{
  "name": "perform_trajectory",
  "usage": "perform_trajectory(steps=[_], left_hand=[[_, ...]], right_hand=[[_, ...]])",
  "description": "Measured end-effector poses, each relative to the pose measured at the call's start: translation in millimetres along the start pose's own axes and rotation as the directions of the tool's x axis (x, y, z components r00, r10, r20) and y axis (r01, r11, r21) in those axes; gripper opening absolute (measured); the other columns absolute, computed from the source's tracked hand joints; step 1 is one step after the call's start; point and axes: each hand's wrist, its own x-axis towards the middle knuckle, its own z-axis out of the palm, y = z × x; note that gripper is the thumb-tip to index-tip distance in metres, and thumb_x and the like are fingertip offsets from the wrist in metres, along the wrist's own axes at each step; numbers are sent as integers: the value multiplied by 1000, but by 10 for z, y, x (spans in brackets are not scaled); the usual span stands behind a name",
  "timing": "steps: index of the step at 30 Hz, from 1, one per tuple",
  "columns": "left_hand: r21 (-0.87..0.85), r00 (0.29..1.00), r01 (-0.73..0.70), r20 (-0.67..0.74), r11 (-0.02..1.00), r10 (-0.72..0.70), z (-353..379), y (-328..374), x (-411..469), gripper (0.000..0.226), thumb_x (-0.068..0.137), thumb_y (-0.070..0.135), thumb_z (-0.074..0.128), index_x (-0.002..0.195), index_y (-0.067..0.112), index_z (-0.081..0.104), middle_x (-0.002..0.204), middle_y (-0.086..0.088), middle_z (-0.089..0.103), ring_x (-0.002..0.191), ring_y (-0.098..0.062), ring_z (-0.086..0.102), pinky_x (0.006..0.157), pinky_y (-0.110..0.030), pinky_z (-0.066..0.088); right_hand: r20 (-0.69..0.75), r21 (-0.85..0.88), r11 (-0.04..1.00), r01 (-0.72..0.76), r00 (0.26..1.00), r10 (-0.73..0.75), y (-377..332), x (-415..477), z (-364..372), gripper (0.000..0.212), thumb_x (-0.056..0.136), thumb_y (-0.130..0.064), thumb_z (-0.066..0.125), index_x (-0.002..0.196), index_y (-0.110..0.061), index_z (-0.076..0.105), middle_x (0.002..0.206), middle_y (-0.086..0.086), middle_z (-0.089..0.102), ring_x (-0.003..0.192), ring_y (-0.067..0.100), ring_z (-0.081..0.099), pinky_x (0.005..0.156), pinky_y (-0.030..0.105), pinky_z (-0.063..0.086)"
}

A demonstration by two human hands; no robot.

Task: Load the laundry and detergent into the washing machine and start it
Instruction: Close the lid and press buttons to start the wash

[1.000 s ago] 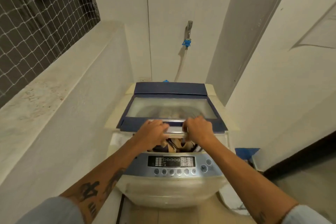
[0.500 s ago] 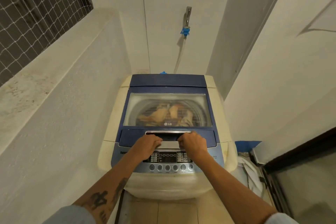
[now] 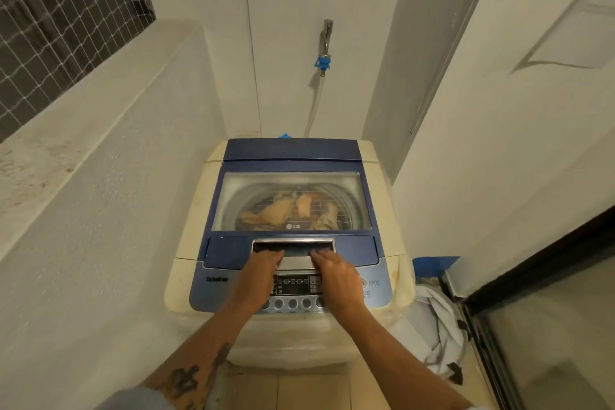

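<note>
Washing machine (image 3: 186, 280): lid (image 3: 293, 150) lies flat. Laundry (image 3: 276, 210) is inside the drum, visible thru the lid window. No detergent container in view, so dosing can't be confirmed.

Left hand (image 3: 261, 271) and right hand (image 3: 337, 273) rest side by side on the lid handle (image 3: 294, 261). Fingers lie fairly straight over its front lip, pressing. Nothing is clasped.

Key relation: the control panel (image 3: 293, 285) sits directly under the palms, on the person's side of the handle. Its long axis runs left-right, with the button row (image 3: 293, 303) along the near edge. The power button (image 3: 364, 283) is at the panel's right end, just beside the right wrist and well apart from the left hand.

Judgement: loading appears done. Next move is prob. a short pull-back of the right hand, then a press.
</note>
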Motion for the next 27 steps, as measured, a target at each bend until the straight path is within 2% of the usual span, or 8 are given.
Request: perform_trajectory(steps=[2,5,8,11,15,19,23,27], left_hand=[[45,998,-52,-31,998,54,46,-37,-83,50,91,-4,53,140,9,48,136,-8,56,130,-29,46,109,-37,38],[77,997,-82,10,994,81,-29,-20,-70,52,94,2,53,144,11,41,147,-6,46,139,-27,38,116,-36,30],[115,997,-79,32,990,76,-175,9,-83,47,99,20,50,144,15,41,148,-2,45,136,-21,42,113,-36,34],[121,996,-82,-19,989,85,-306,-22,-142,46,97,29,52,141,18,45,142,0,51,127,-17,50,106,-36,42],[148,994,-71,-67,986,82,-448,21,-242,49,98,30,50,143,13,43,146,-4,47,132,-21,46,108,-37,40],[167,993,-82,-68,983,94,-447,112,-361,54,97,32,51,145,12,40,150,-4,42,137,-20,40,110,-36,37],[11,993,-71,-98,997,71,-342,154,-522,54,96,32,55,144,12,42,148,-6,44,135,-22,41,110,-36,36],[-268,981,89,-144,959,-131,-242,243,-730,51,96,33,56,142,15,44,141,-8,51,127,-26,50,106,-39,42]], right_hand=[[31,29,999,30,999,-31,46,-18,-60,64,71,-9,81,128,-27,60,122,-5,64,102,23,67,82,37,56],[126,57,996,69,989,-76,123,50,-169,52,83,-10,70,130,-30,57,126,-2,62,112,25,62,89,39,54],[126,111,992,57,990,-71,227,80,-341,40,92,-16,59,129,-34,59,129,-4,61,115,24,61,88,37,51],[149,74,997,30,988,-41,414,21,-491,54,91,-2,50,137,-30,55,139,-1,54,120,25,58,93,37,48],[250,49,999,-14,968,1,591,-198,-521,64,85,-10,66,142,-34,48,145,-1,44,124,26,53,96,41,51],[228,72,995,-65,973,47,665,-473,-438,62,92,-10,60,147,-33,41,144,3,45,123,27,52,95,41,51],[147,136,987,-89,987,68,686,-674,-364,64,91,0,55,148,-22,39,149,7,42,125,31,51,99,41,47],[128,191,972,-139,985,116,672,-795,-290,59,92,0,52,148,-14,39,148,10,43,126,32,51,101,37,43]])
